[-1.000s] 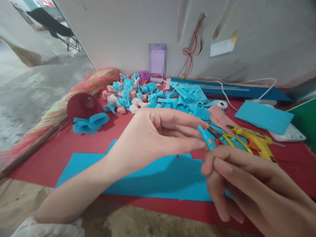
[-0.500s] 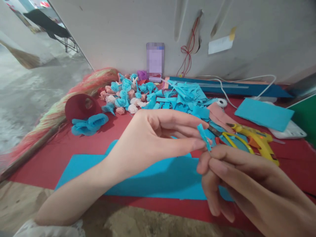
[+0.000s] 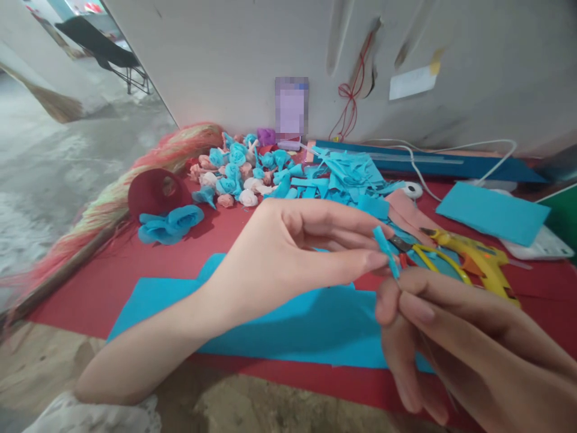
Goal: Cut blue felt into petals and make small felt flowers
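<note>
A narrow blue paper strip (image 3: 385, 248) stands tilted between my hands, at the top of a thin wire (image 3: 428, 344). My left hand (image 3: 288, 255) reaches across from the left, its thumb tip against the strip and its forefinger close behind it. On the right, my right hand (image 3: 444, 319) pinches the wire between thumb and forefinger just below the strip, while its other fingers curl loosely. Beneath both hands lies a large sheet of blue paper (image 3: 288, 328), partly covered by my left arm.
On the red tabletop (image 3: 85, 307) are paper flowers (image 3: 237, 153), cut blue strips (image 3: 349, 171), a red roll (image 3: 155, 195), yellow-handled pliers (image 3: 426, 255) and a yellow glue gun (image 3: 489, 261). A phone (image 3: 292, 114) leans against the wall. A broom (image 3: 130, 156) lies along the left edge.
The whole scene has shifted slightly right in view. Both hands keep nearly the same pose around the strip, and more of the wire shows below the right fingers.
</note>
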The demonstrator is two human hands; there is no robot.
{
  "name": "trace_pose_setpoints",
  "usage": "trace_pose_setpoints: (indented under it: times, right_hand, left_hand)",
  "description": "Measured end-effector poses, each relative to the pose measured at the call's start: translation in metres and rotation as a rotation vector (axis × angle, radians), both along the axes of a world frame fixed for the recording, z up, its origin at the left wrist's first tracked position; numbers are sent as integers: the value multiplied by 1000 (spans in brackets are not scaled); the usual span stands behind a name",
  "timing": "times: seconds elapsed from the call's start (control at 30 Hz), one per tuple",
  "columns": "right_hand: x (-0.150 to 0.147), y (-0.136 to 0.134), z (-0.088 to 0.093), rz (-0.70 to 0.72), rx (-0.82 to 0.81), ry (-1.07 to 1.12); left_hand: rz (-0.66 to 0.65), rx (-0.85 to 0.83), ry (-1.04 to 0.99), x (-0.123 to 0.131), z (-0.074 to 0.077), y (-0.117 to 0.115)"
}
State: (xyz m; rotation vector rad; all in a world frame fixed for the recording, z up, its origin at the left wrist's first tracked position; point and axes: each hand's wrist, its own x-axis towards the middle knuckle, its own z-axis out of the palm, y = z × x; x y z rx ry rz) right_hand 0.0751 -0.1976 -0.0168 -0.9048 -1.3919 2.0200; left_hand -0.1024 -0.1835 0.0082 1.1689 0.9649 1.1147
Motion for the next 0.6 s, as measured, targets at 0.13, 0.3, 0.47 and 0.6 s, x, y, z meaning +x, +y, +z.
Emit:
trace_pose_setpoints:
  times: [0.13,0.3,0.47,0.6]
  right_hand:
    - [5,0,-1,74,-59,42]
    - [6,-2,1,19,-76,18]
    - [5,-5,0,-31,-59,-33]
    - [-5,-6,0,-90,-33,-71]
  left_hand:
    - [-9,-33,-37,0,1,1]
    - [-9,-32,-48,-1,1,0]
    - [-15,-18,-65,-3,1,0]
    - [-21,-13,-71,-2,1,0]
